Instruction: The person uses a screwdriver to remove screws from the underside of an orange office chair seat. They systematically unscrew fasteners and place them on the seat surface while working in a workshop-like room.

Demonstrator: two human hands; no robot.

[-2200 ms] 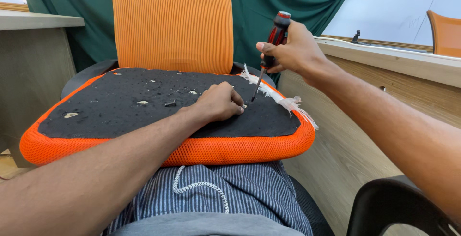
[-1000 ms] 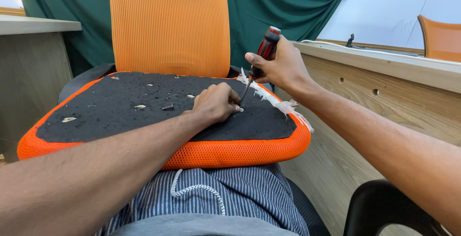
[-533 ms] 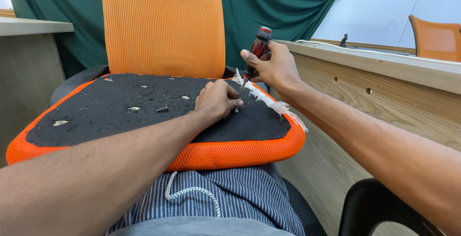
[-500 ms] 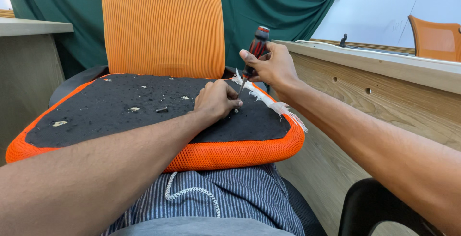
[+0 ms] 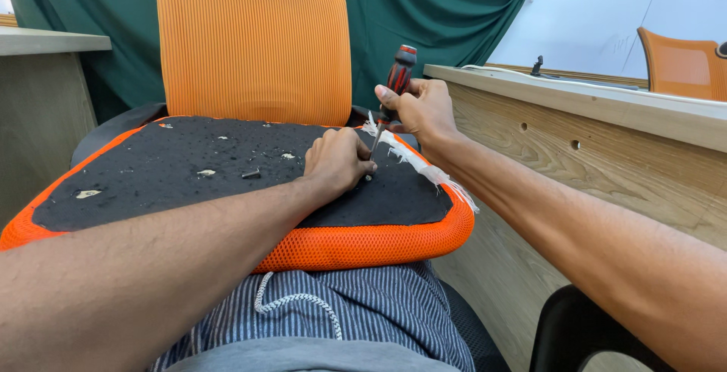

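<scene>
Gripping the screwdriver (image 5: 394, 84) in your right hand (image 5: 420, 107), you hold it nearly upright, fingers wrapped tight round the red-and-black handle, so the thin shaft comes down onto a small pale fastener (image 5: 369, 177) in the cushion (image 5: 227, 171). Your left hand (image 5: 338, 158) is curled into a loose fist and rests on the black underside just beside the tip, fingertips pinched close to it, seemingly to steady the point and press the fabric flat; whether it actually pinches anything you cannot tell from here. The cushion lies upside down across your lap, so the work sits level and within easy reach of both arms. It looks worn: a black felt-like panel flecked with pale scraps, framed by a bright orange mesh rim, with a frayed white strip (image 5: 424, 169) hanging loose along the right edge. A short dark screw (image 5: 251, 174) lies loose on the panel, well to the left of your fist. Behind stands an orange chair back (image 5: 254, 46) against a green curtain (image 5: 439, 16), and a wooden desk (image 5: 591, 122) runs along your right.
</scene>
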